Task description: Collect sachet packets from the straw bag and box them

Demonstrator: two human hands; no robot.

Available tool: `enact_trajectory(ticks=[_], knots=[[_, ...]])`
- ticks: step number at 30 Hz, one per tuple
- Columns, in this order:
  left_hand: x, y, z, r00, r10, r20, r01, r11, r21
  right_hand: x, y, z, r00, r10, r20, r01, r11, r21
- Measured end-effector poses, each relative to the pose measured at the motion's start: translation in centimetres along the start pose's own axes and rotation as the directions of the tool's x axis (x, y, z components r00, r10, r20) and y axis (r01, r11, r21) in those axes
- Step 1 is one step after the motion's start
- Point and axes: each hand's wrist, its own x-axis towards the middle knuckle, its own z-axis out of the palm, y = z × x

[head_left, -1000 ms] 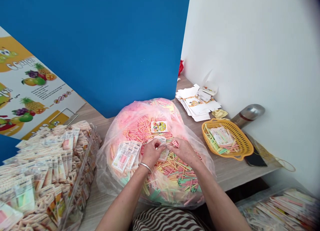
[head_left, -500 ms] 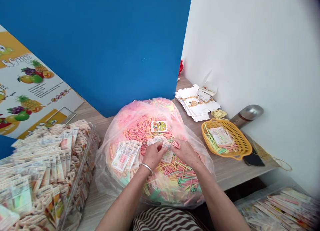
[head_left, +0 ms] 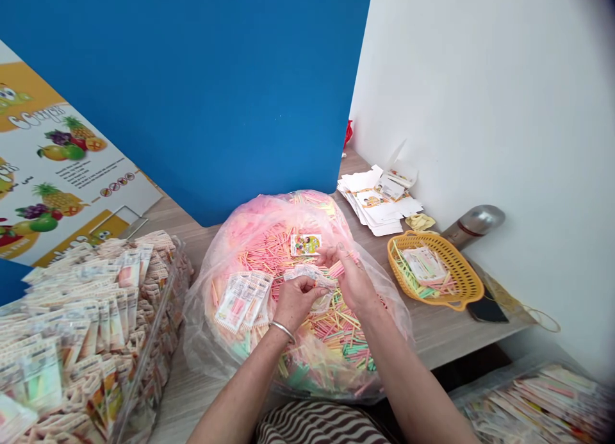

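- Centrally, one small packet (head_left: 321,278): pale, partly transparent, above the loose sticks in the open bag, its near end between the left thumb and fingers.
- Left hand (head_left: 295,301): grip pinched on that packet; metal bangle (head_left: 282,331) at the wrist.
- Right hand (head_left: 356,284): grip closed around several short pink sticks (head_left: 342,265), other fingers partly extended; just beside the packet.
- Clear plastic bag (head_left: 202,348): filled with pink, yellow and green sticks, resting on the table (head_left: 427,334).
- Fruit-printed packet (head_left: 306,244): flat on the sticks, beyond the hands.
- Overlapping filled packets (head_left: 244,300): on the bag's contents, left of the left hand.
- Yellow basket (head_left: 473,290): right of the bag, containing sticks and packets; dark flat object (head_left: 487,311) beside it.
- Metal flask (head_left: 483,221): lying behind the basket.
- White cartons (head_left: 377,207): flattened, stacked, far right of the bag.
- Clear container (head_left: 144,361): heaped with packets, left of the bag.
- Blue panel (head_left: 216,98): upright, behind.
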Motion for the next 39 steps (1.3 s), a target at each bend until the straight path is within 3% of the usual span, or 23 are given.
enact_trajectory(ticks=[8, 12, 15, 20, 24, 26, 30, 32, 34, 36, 39], knots=[[-0.5, 0.0, -0.4, 0.996, 0.045, 0.079, -0.031, 0.986, -0.162, -1.1, 1.5, 0.9, 0.979, 0.150, 0.136, -0.138, 0.986, -0.091], [-0.6, -0.3, -0.1, 0.984, 0.137, 0.113, -0.097, 0.948, -0.304, -1.0, 0.9, 0.5, 0.963, 0.079, 0.258, -0.029, 0.981, -0.192], [-0.7, -0.2, 0.2, 0.981, 0.173, 0.089, -0.124, 0.909, -0.397, -1.1, 0.0, 0.5, 0.963, 0.022, 0.267, 0.050, 0.965, -0.257], [-1.8, 0.6, -0.7, 0.985, 0.175, 0.001, -0.158, 0.891, -0.425, -1.8, -1.2, 0.8, 0.953, 0.002, 0.303, 0.115, 0.923, -0.366], [-3.4, 1.2, -4.8, 0.962, 0.150, -0.227, -0.207, 0.945, -0.253, -0.5, -0.8, 2.5, 0.944, -0.068, 0.323, 0.163, 0.947, -0.277], [-4.2, 0.6, -7.8, 0.915, 0.162, -0.369, -0.224, 0.966, -0.132, 1.2, 0.0, 4.4, 0.930, -0.120, 0.349, 0.264, 0.876, -0.404], [-4.6, -2.8, -12.0, 0.849, 0.155, -0.506, -0.098, 0.985, 0.139, 5.1, 2.5, 9.8, 0.827, -0.083, 0.557, 0.512, 0.521, -0.683], [-4.2, -4.7, -12.4, 0.833, 0.181, -0.522, -0.053, 0.967, 0.250, 6.6, 3.6, 12.6, 0.817, -0.003, 0.576, 0.549, 0.308, -0.777], [-3.9, -6.0, -12.1, 0.815, 0.235, -0.530, -0.052, 0.940, 0.338, 7.7, 4.4, 15.0, 0.820, 0.047, 0.571, 0.559, 0.151, -0.815], [-3.7, -6.5, -11.5, 0.795, 0.287, -0.534, -0.060, 0.914, 0.402, 8.4, 5.1, 16.9, 0.813, 0.074, 0.577, 0.572, 0.085, -0.816], [-3.5, -6.4, -10.9, 0.781, 0.338, -0.524, -0.060, 0.877, 0.477, 9.2, 5.6, 18.7, 0.797, 0.108, 0.595, 0.591, 0.068, -0.804]])
